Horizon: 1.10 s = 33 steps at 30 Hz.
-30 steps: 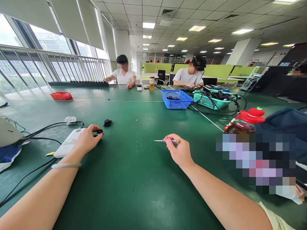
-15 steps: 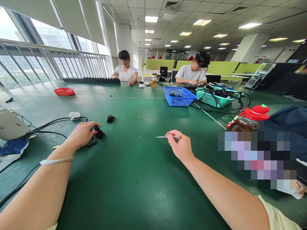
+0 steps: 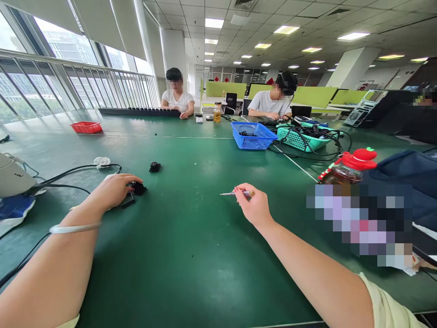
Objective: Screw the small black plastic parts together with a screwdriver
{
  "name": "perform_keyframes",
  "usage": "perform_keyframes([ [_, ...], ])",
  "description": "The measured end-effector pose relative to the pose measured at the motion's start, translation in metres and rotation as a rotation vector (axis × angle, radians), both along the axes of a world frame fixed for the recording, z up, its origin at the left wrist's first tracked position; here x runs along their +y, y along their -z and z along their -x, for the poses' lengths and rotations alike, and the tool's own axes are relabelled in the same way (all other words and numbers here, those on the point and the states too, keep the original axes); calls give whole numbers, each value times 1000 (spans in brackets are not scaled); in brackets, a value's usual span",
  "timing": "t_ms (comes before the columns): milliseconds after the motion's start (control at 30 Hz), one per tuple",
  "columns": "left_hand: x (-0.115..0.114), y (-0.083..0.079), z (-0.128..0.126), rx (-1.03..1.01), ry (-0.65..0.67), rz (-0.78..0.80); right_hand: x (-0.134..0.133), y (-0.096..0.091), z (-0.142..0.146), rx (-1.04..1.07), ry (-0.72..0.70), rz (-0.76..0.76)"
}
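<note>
My left hand reaches over the left part of the green table, its fingers curled on a small black part. The hand hides some of that part. Just in front of the wrist lies a flat dark piece, partly covered. Farther back sits another small black part, apart from the hand. My right hand pinches a thin screwdriver by its translucent handle. The metal shaft points left, held a little above or at the tabletop; I cannot tell which.
Black cables and a crumpled tissue lie on the left. A red tray, blue basket and green basket with cables stand farther back. On the right is a red-lidded bottle. Two people sit across the table.
The view has shifted slightly. My left fingers have lowered and closed in over the black part. My right hand still holds the screwdriver in nearly the same pose.
</note>
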State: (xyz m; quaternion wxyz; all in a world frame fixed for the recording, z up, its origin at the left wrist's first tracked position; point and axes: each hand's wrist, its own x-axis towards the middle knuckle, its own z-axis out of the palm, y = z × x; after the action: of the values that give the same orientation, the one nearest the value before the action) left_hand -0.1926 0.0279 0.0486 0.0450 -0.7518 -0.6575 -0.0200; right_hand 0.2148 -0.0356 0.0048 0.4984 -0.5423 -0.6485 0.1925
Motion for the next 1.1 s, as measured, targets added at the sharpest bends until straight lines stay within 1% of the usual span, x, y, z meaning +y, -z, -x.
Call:
perform_keyframes([
  [100,4,2,2,20,43,6,0,0,0,-10,0,4],
  [333,6,2,1,24,67,18,0,0,-2,-41,2,-1],
  [433,4,2,0,26,56,-13,1,0,-2,-40,0,-6],
  [600,-1,-1,-7,61,-40,-106,0,-2,0,-28,6,-16],
  [767,-2,-3,-19,118,-159,-91,-2,-4,0,-37,-6,-18],
  [900,0,-2,-26,63,-265,-57,-2,-4,0,-24,-19,-17],
  [1100,-3,-5,-33,18,-359,-58,-2,-4,0,-35,-20,-26],
])
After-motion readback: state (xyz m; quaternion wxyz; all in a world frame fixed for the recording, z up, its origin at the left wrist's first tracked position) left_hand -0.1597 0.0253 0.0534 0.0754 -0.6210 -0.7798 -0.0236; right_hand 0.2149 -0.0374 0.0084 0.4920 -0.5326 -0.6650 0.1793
